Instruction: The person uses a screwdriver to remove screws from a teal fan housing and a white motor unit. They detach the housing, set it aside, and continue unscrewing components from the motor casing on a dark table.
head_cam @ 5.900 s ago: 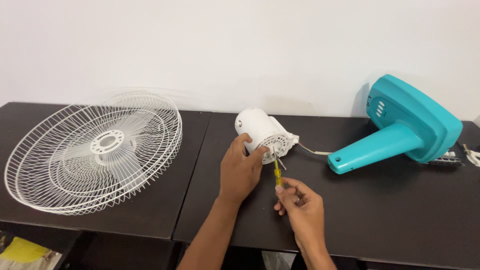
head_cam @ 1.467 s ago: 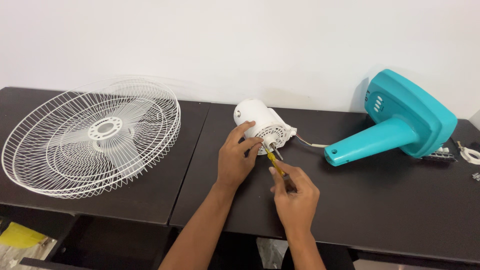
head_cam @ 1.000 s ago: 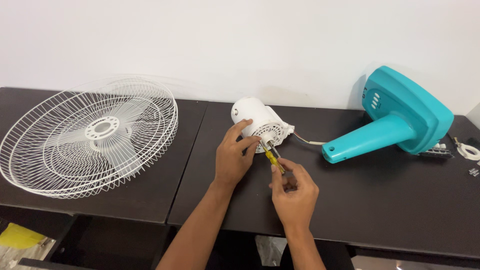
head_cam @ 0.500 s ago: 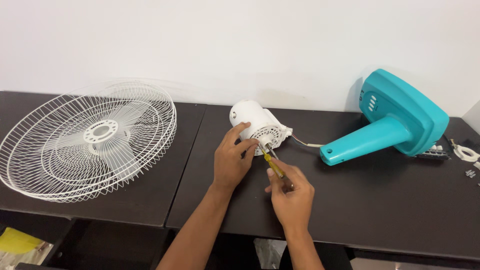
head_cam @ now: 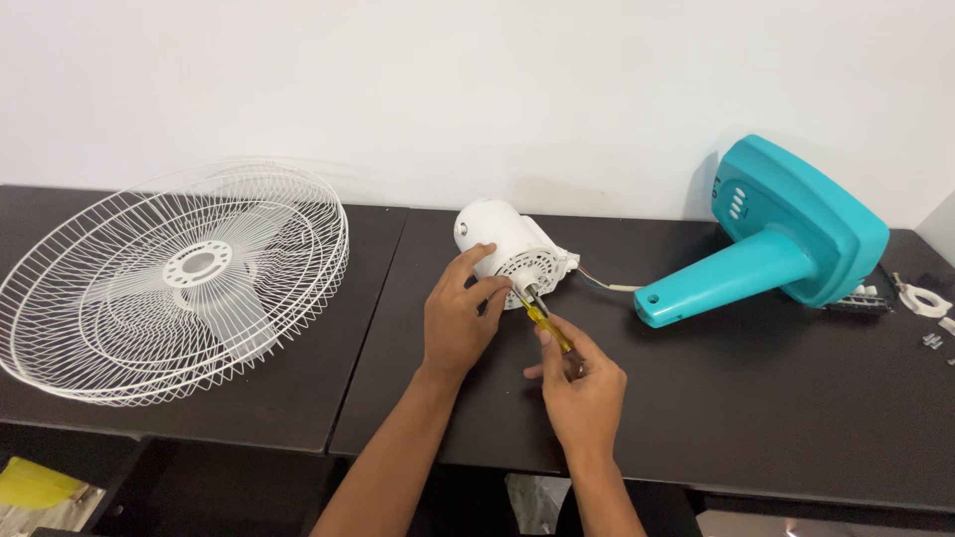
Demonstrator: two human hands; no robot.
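Our left hand (head_cam: 456,323) grips the white fan motor housing (head_cam: 507,251) with curled fingers, while beside the housing our right hand (head_cam: 582,386) pinches a yellow-handled screwdriver (head_cam: 540,316) against it.

A glossy white plastic motor housing (head_cam: 507,249) lies on the matt dark table (head_cam: 756,398); left of the housing, a white-coated wire fan guard (head_cam: 169,278); right of it, a smooth teal plastic base (head_cam: 786,234). Screwdriver (head_cam: 542,320) handle: translucent yellow plastic.

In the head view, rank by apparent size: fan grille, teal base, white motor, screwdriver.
1. Fan grille
2. Teal base
3. White motor
4. Screwdriver, though the right hand hides part of it.
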